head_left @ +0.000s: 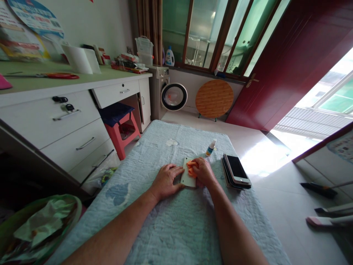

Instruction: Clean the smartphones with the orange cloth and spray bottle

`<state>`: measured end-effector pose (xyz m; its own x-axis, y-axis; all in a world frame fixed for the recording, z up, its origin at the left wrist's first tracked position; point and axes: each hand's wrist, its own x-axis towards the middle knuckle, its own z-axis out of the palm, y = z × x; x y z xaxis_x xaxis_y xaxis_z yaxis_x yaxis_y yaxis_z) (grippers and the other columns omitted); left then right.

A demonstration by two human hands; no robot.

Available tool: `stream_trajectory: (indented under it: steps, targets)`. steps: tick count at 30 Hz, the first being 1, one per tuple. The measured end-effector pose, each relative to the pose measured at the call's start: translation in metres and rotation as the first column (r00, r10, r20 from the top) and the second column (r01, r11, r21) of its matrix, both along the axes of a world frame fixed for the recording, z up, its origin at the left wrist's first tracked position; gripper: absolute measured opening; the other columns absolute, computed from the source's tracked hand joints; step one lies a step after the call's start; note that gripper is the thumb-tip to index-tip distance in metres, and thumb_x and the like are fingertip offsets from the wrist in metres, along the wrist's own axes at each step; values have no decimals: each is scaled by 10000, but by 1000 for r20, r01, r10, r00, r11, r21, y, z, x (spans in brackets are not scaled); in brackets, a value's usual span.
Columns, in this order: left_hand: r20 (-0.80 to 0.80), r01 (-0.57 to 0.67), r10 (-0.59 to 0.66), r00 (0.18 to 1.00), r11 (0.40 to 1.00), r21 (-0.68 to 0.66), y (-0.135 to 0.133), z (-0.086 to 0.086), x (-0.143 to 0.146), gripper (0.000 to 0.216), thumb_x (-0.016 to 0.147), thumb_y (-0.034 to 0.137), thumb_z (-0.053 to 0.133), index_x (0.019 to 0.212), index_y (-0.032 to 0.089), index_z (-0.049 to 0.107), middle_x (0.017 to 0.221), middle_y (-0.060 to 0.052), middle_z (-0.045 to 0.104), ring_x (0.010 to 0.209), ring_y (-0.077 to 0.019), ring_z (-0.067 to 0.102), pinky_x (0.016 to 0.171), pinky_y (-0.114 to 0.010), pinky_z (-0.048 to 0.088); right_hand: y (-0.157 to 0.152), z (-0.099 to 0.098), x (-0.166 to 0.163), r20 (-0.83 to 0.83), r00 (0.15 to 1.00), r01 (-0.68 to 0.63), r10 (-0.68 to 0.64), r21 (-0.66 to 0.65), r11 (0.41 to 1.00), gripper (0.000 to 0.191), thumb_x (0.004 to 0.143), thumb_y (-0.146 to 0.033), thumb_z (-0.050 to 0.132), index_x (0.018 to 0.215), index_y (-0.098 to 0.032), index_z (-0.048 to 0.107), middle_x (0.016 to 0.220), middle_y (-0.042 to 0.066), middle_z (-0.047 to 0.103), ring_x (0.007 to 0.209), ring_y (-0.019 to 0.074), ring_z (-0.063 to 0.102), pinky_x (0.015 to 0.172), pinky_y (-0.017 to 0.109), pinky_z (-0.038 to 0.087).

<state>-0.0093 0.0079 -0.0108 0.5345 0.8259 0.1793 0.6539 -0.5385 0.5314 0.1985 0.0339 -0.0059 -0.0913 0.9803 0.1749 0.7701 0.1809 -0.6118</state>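
Free passage over the quilted cloth [179, 232]: left of the left hand [167, 180] and between the forearms [124, 232]. Obstacles: small bottle [211, 148] beyond the right hand [203, 173]; device stack [237, 171] to its right.

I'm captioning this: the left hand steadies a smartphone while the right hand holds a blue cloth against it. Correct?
Wrong colour: the head view shows an orange cloth in the right hand, against the smartphone the left hand steadies.

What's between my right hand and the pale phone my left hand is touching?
An orange cloth: the head view shows it bunched in your right hand, resting on the phone.
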Motion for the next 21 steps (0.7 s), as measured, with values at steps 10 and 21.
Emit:
stream_trajectory:
  steps: [10, 21]
  targets:
    - [-3, -2, 2, 1000, 1000, -8, 0, -1, 0, 616, 753, 487, 703, 1315, 275, 565, 1348, -28, 588, 1260, -313, 452, 1073, -457, 338, 9, -10, 3, 69, 979, 189, -194, 73, 979, 244, 754, -138, 503, 896, -150, 701, 857, 58, 638, 792, 147, 565, 751, 242, 433]
    - [-1, -7, 7, 1000, 1000, -18, 0, 1, 0, 639, 752, 542, 697, 1308, 251, 573, 1354, -39, 584, 1251, -310, 457, 1073, -449, 335, -7, 12, 3, 172, 973, 174, -156, -98, 980, 227, 675, -126, 516, 824, -144, 686, 730, 55, 656, 689, 153, 555, 597, 228, 350]
